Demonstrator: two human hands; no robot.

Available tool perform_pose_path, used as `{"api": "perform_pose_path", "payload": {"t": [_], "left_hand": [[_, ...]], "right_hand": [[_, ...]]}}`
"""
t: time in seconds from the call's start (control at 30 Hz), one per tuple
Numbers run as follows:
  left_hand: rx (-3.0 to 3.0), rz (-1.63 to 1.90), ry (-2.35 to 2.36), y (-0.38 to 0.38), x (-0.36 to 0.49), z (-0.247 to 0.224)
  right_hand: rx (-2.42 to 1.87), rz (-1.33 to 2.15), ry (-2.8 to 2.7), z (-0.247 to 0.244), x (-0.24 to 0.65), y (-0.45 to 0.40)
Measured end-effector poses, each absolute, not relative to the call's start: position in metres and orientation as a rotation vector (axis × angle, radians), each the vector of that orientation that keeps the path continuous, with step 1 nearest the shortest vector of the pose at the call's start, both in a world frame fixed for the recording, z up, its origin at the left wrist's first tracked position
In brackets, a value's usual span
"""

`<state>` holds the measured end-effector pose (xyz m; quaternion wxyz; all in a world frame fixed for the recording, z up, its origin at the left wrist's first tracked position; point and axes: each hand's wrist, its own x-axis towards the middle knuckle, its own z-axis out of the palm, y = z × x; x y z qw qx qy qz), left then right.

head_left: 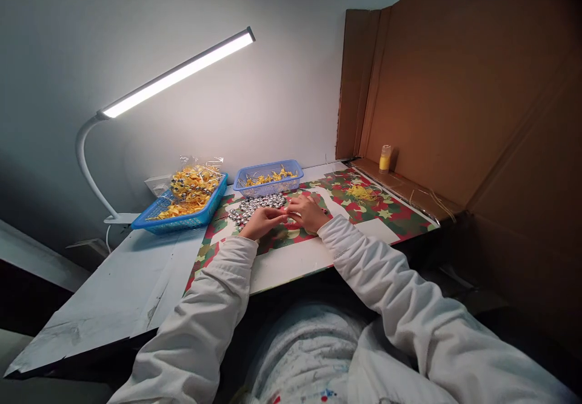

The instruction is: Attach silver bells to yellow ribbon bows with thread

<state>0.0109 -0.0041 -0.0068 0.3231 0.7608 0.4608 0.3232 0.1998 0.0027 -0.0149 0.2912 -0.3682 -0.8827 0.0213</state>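
Observation:
My left hand (264, 222) and my right hand (307, 213) meet fingertip to fingertip just above the patterned table cover (279, 243). Both are closed in a pinch, and whatever lies between the fingers is too small to make out. Right behind them spreads a pile of shiny silver bells or beads (254, 207), close to the left hand's knuckles. To the right of my hands lies a loose bunch of yellow strings (361, 193).
At the left, a blue basket (182, 221) holds a heap of yellow ribbon pieces with silver bits. A smaller blue-violet basket (268, 188) with yellow pieces stands at the back. A lit lamp (182, 73) leans over from the left. Cardboard (436, 107) walls the right, beside a yellow bottle (385, 159).

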Motion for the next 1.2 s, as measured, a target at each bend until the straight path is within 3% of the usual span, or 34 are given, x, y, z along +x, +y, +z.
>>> {"api": "perform_pose_path", "payload": {"t": [0.23, 0.4, 0.57, 0.67, 0.9, 1.2], "left_hand": [[1.863, 0.883, 1.229, 0.0, 0.008, -0.012], [1.747, 1.012, 1.187, -0.004, 0.01, -0.008], [1.733, 1.098, 1.159, -0.008, 0.012, -0.003], [1.726, 1.155, 1.152, -0.008, 0.013, -0.003], [1.592, 1.406, 1.225, -0.002, 0.012, -0.006], [1.624, 1.42, 1.238, -0.001, 0.011, -0.01]], "right_hand": [[-1.14, 0.074, -2.22, -0.01, 0.202, 0.0], [-1.678, 0.165, -1.852, -0.008, 0.216, 0.004], [-1.955, 0.3, -1.896, -0.011, 0.223, 0.007], [-1.875, 0.378, -1.856, -0.012, 0.22, 0.009], [-1.116, 1.047, -1.816, -0.012, 0.202, 0.006], [-0.983, 1.157, -1.877, -0.015, 0.197, 0.003]]}}
